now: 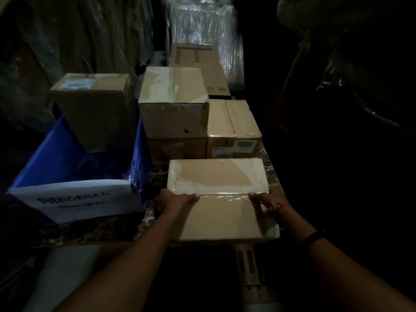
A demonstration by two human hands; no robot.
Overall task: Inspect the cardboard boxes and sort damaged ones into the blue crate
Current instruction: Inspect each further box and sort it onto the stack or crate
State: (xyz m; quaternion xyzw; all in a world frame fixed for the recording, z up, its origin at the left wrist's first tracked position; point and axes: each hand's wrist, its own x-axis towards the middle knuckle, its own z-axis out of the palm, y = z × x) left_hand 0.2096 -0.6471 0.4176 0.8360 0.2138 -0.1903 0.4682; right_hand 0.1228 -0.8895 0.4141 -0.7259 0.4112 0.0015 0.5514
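"Bench [146, 221] and room first: what do you see?"

"Dark marbled top, dim room, plastic-wrapped stock [202, 23] at the back. On my left stands the blue crate [56, 163] with a white sign [76, 199] reading ABNORMAL, and one tall box [96, 109] stands in it. Mid-bench, a torn-topped box [173, 104] sits stacked on a lower box [177, 149]. A labelled box [234, 131] is just beside them on the right."

"And your hands?"

"Both grip the near box [216, 183] by its sides, left hand [177, 199] and right hand [267, 202], thumbs laid on top by the tape seam. Its top paper is torn away in a wide patch. It lies at the bench's near edge, right of the crate; whether it is lifted, I cannot tell."
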